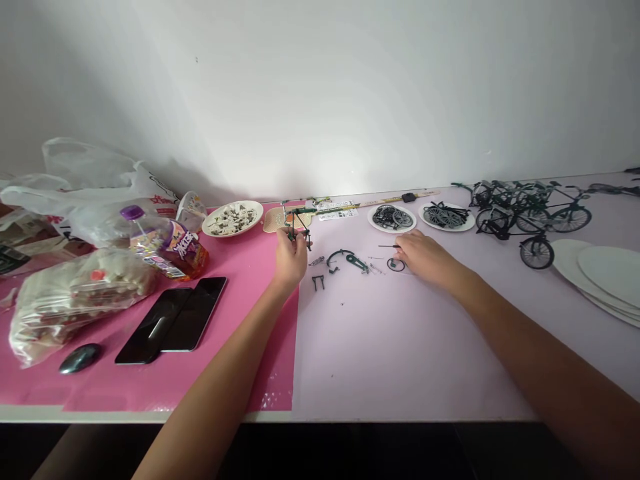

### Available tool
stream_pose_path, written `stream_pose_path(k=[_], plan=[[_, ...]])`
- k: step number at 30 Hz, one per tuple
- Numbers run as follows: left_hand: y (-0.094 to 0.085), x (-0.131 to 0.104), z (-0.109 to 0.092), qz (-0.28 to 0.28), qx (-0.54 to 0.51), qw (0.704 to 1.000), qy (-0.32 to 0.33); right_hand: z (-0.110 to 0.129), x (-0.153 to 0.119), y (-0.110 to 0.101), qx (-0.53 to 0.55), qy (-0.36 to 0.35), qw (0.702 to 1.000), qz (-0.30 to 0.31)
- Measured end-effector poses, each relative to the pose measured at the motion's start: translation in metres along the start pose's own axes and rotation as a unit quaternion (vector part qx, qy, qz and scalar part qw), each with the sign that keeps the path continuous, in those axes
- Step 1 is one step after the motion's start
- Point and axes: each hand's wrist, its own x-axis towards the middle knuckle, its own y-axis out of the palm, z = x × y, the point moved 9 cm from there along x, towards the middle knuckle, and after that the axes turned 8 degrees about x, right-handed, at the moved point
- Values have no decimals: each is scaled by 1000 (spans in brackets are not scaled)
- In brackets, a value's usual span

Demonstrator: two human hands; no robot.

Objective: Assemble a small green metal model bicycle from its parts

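Closed around a dark green model bicycle frame (300, 220), my left hand (291, 257) holds it upright over the seam between the pink and pale surfaces. My right hand (423, 253) is closed in a pinch, and a thin dark rod (387, 246) sticks out leftward from its fingertips. Just below those fingers lies a small black ring-shaped part (395, 265). Between the hands are a curved mudguard-like strip (337, 253), a green chain-guard-like piece (356, 262) and a small dark bracket (318, 283). Several thin rods lie beside them.
Plates of black parts (391, 228) and wheels (447, 225) stand behind my right hand. Model bicycles (530, 213) and stacked white plates (613, 267) are at right. At left are a plate of light pieces (233, 232), a bottle (167, 247), bags (80, 287) and two phones (193, 317).
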Motion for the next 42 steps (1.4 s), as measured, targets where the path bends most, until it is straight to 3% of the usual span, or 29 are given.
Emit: stream_pose_path(k=[8, 14, 19, 26, 30, 34, 37, 42], plan=[[2, -3, -9, 5, 0, 999, 36, -4, -4, 21, -29, 2, 998, 47], [5, -6, -11, 11, 1, 999, 40, 8, -1, -1, -13, -9, 998, -68], [10, -11, -12, 34, 7, 999, 28, 29, -4, -20, 84, -65, 984, -145], [17, -18, -14, 52, 12, 998, 22, 83, -16, 10, 183, -128, 974, -29], [22, -22, -15, 53, -10, 998, 14, 96, -22, 2, 200, -142, 968, -52], [39, -33, -16, 68, -102, 992, -36, 87, -24, -5, 266, -108, 955, -70], [51, -43, -25, 94, -135, 986, -37, 75, -24, -9, 316, -62, 939, -120], [55, -53, -36, 108, -152, 982, -41, 62, -30, -26, 325, -20, 906, -269]])
